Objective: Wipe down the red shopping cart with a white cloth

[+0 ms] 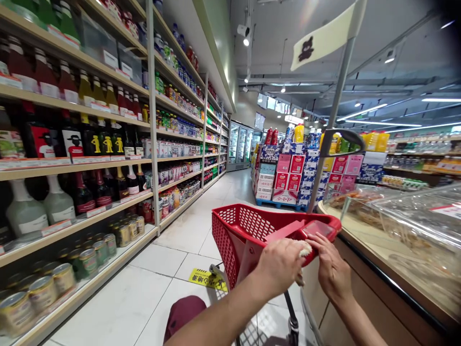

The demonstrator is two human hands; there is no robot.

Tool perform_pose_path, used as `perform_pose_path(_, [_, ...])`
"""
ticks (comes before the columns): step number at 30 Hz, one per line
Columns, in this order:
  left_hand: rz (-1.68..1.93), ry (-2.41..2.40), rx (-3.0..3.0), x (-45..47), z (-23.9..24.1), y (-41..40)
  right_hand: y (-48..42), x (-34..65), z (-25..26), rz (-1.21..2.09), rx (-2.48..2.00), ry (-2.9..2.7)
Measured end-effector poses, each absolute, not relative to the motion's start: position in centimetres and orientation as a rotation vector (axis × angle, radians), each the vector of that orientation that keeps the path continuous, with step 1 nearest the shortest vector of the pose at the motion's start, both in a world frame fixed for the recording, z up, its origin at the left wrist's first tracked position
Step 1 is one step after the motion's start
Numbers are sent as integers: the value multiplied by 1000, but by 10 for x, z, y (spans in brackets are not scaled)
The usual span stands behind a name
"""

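A red plastic shopping basket (240,229) rides on a trolley in front of me in a shop aisle. My left hand (280,265) is closed on a whitish crumpled wad (304,250) and presses it against the basket's near rim. My right hand (332,269) rests on the same rim beside it, fingers bent, touching the red handle part (317,228). Whether the right hand grips anything is not clear.
Shelves of bottles (82,139) and tins (43,288) line the left side. A glass-topped food counter (403,226) stands close on the right, with a grey pole (334,110) and a flag. Stacked boxes (288,178) and fridges (239,144) lie ahead. A yellow floor sticker (207,278) marks the tiles.
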State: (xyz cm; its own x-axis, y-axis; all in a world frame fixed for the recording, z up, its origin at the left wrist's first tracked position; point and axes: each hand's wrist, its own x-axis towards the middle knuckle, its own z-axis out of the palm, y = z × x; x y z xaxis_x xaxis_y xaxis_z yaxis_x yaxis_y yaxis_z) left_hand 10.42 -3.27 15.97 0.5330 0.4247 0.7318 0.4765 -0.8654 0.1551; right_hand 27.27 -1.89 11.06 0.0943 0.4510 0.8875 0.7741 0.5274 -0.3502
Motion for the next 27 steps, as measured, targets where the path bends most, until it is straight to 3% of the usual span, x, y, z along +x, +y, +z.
perform_pose_path(7, [-1735,-867,-2657,74,140,-7,-36,278,122,-319,-1159,-1531])
perform_pose_path(12, [-1475,-661,-2706,102,129,-8,-45,275,116,-237,-1070,-1530])
perform_pose_path(17, [-1386,-694,-2697,66,107,16,-44,317,119,-206,-1058,-1556])
perform_pose_path(21, [-1467,-1033,-2585,52,88,30,-47,314,128,-479,-1216,-1603])
perform_pose_path(27, [-1368,-766,-2653,78,77,24,-45,282,119,-793,-1407,-1854])
